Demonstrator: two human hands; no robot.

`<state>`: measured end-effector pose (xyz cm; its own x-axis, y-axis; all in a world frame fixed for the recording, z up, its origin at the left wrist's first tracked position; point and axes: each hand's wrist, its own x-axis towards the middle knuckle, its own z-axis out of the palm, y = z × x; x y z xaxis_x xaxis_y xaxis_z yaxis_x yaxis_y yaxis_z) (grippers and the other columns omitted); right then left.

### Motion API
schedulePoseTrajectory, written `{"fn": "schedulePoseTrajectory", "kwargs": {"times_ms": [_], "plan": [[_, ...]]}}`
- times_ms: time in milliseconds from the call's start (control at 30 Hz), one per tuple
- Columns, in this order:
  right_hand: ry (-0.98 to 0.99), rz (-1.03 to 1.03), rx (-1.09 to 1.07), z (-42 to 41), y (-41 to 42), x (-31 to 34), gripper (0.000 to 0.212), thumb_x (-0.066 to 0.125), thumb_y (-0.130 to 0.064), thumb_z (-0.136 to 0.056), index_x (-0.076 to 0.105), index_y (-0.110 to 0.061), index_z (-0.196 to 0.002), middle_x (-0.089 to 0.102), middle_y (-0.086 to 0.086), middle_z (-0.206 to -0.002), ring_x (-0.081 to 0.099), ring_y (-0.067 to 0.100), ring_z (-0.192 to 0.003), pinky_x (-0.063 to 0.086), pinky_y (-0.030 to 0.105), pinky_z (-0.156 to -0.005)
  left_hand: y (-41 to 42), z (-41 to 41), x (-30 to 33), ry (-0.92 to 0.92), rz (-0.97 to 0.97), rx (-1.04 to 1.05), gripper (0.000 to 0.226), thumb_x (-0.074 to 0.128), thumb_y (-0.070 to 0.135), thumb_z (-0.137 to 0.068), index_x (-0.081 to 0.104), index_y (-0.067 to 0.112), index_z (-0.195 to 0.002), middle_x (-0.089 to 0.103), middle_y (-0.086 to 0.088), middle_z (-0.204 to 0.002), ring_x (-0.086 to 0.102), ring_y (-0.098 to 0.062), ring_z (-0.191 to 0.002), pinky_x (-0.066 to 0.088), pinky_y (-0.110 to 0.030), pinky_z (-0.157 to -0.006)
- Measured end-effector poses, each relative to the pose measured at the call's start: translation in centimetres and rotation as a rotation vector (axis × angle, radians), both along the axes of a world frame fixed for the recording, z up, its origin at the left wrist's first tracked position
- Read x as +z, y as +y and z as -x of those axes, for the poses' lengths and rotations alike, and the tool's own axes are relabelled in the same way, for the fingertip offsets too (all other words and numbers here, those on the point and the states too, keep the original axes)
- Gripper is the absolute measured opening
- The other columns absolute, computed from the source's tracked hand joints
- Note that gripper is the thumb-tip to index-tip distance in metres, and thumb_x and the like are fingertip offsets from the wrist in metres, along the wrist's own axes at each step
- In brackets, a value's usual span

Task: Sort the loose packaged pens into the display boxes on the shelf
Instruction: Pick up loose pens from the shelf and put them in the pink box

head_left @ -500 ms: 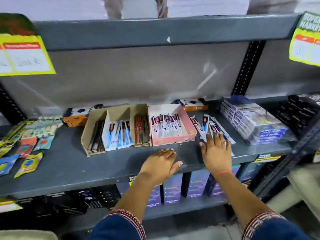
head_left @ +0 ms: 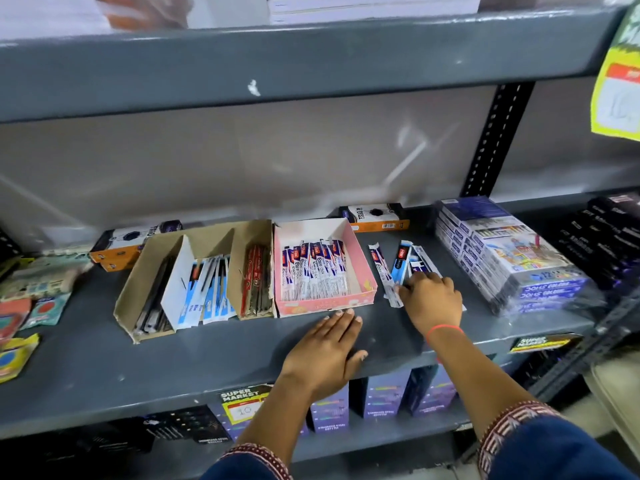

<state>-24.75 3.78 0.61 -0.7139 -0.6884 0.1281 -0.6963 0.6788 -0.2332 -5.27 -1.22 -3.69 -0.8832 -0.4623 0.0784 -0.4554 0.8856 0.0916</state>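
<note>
Shelf (head_left: 104,368): grey metal, everything for the job is laid out on it, nothing fancy.

Loose packaged pens (head_left: 403,268): a small fanned heap lying flat on the shelf, just right of the pink display box (head_left: 362,268). Their long axes are pointed roughly front to back, tilted a bit. One packet (head_left: 379,261) is lying slightly apart, closest to the pink box wall.

Right hand (head_left: 431,303): palm down, set on the near ends of the heap. Fingers (head_left: 414,284) are curled onto the packets and look to be pinching or raking them, but a real grip can't be confirmed from this angle, tbh.

Left hand (head_left: 325,351): flat and open on the shelf, nothing held, fingertips just in front of the pink box's front edge.

Cardboard display box (head_left: 194,244): left of the pink one, split into compartments of dark, blue and red pens. Well apart from the loose heap.

Key relation: the heap is sitting under the right hand, so that hand is clearly the nearer one. The pink box is directly to its left, and its stock looks matched to the white-and-purple loose packets.

Next move, best guess: packets gathered lengthwise and carried a short way left over the pink wall. The blue-printed ones are probably meant for the cardboard box instead.
</note>
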Motion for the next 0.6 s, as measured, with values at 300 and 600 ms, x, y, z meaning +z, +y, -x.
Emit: {"fn": "schedulePoseTrajectory", "kwargs": {"times_ms": [300,600], "plan": [[-0.391,0.072,-0.014,-0.4,-2.7,1.2,0.023,0.061,-0.015,-0.083,0.059,-0.004,-0.103,0.067,0.02,-0.102,0.062,0.037,-0.099,0.049,0.034,-0.078,0.0,0.1,0.3,0.069,-0.038,0.009,0.057,0.024,0.047,-0.096,0.008,0.022,-0.146,0.007,0.001,-0.156,0.001,-0.011,-0.14,-0.02,-0.012,-0.098],[-0.988,0.568,-0.122,0.4,-1.2,1.6,0.026,0.069,-0.001,-0.08,0.057,-0.012,-0.059,0.054,0.007,-0.064,0.054,0.003,-0.049,0.042,0.01,-0.054,0.1,0.0,0.2,0.051,0.004,-0.006,0.057,0.017,0.047,-0.097,0.005,0.02,-0.146,0.004,0.0,-0.156,-0.001,-0.012,-0.14,-0.016,-0.019,-0.103]]}}
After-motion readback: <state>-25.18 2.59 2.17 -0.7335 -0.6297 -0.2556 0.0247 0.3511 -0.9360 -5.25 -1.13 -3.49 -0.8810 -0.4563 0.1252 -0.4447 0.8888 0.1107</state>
